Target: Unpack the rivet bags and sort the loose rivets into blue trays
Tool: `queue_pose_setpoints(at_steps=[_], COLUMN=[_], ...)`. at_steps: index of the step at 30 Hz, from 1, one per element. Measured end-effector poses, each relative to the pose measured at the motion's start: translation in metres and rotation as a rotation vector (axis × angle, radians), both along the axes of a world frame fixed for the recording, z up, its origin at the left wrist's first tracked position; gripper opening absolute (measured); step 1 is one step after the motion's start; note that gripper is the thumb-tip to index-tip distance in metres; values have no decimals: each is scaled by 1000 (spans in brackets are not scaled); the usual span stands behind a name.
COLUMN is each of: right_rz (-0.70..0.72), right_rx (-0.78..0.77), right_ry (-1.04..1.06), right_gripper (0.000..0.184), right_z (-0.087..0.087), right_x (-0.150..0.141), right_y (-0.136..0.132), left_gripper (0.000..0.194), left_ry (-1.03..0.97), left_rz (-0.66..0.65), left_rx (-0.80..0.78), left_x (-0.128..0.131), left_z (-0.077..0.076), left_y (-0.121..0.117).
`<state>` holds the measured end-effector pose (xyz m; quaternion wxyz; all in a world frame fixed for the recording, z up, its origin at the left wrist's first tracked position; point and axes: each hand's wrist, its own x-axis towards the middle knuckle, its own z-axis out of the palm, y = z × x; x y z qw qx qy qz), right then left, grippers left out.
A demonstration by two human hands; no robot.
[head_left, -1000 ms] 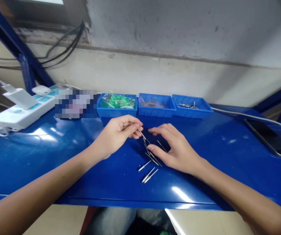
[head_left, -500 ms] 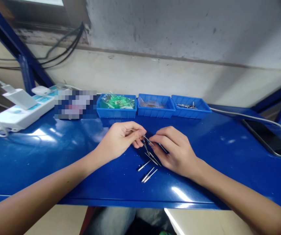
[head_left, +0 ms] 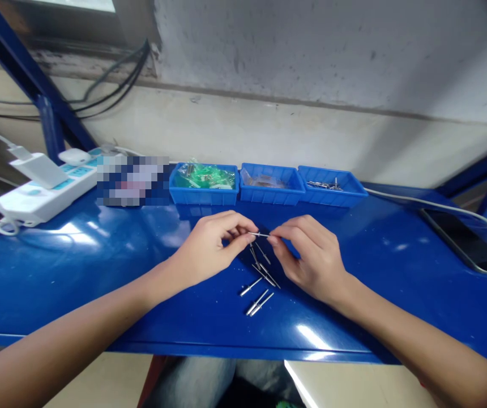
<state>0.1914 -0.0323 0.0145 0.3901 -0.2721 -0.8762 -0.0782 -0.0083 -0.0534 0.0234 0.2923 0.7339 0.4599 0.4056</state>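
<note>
Between my two hands a metal pop rivet (head_left: 261,234) is held nearly level above the table. My left hand (head_left: 216,243) pinches its left end with thumb and forefinger. The thumb and forefinger of my right hand (head_left: 311,249) close on the other end. Below the fingers several loose rivets lie in a cluster, among them a crossed rivet (head_left: 265,276). Closer to the front edge are a single rivet (head_left: 251,286) and a pair of rivets (head_left: 260,303) side by side.
Along the back stand a blue bin (head_left: 204,195) with green bagged pieces, a middle bin (head_left: 271,194) with a clear bag, and a right bin (head_left: 332,196) of metal rivets. A power strip (head_left: 43,198) lies at left, a phone (head_left: 464,241) at right.
My right hand, open a second ago, has closed on the rivet's right end. The rivet has turned from slanting downward to nearly level, and my left hand has shifted slightly right.
</note>
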Motion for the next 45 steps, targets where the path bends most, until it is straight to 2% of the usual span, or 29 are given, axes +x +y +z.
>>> queue_pose_setpoints(at_steps=[2,5,12,18,22,26,28,29,31,33,35,37,39,41,45], right_rz=[4,23,12,-5,8,34,-46,-149,-444,-666,-738,-782,-784,-729,-492], right_rx=[-17,-33,20,52,92,140,231,277,328,191,136,104,96,69,-53], right_ry=[3,-6,-52,-72,-123,-89,11,66,145,33,23,43,61,70,62], right_gripper=[6,11,6,6,9,7,7,9,16,26,33,35,34,33,29], right_z=[0,1,1,1,0,9,16,19,22,19,13,6,2,1,1], right_x=[0,1,0,1,1,12,29,41,71,103,131,146,145,130,79], right_y=[0,0,-1,1,0,5,18,28,53,78,99,109,110,104,80], left_gripper=[12,16,17,13,20,22,25,28,30,25,17,13,13,15,13], left_ry=[108,190,207,197,223,289,363,406,495,582,650,686,701,698,684], left_rz=[-14,-31,-97,-51,-41,-78,-97,-113,-142,-155,-159,-169,-172,-163,-157], left_rx=[105,167,154,150,132,129,155,168,186,190,183,177,161,138,133], left_x=[-2,-4,-5,-4,-5,-7,-8,-9,-10,-11,-11,-9,-8,-7,-12], left_z=[0,3,5,3,5,4,0,-3,-9,-12,-12,-10,-7,-5,-5], left_y=[-1,-1,-3,-4,-3,0,2,3,5,6,5,4,3,4,7])
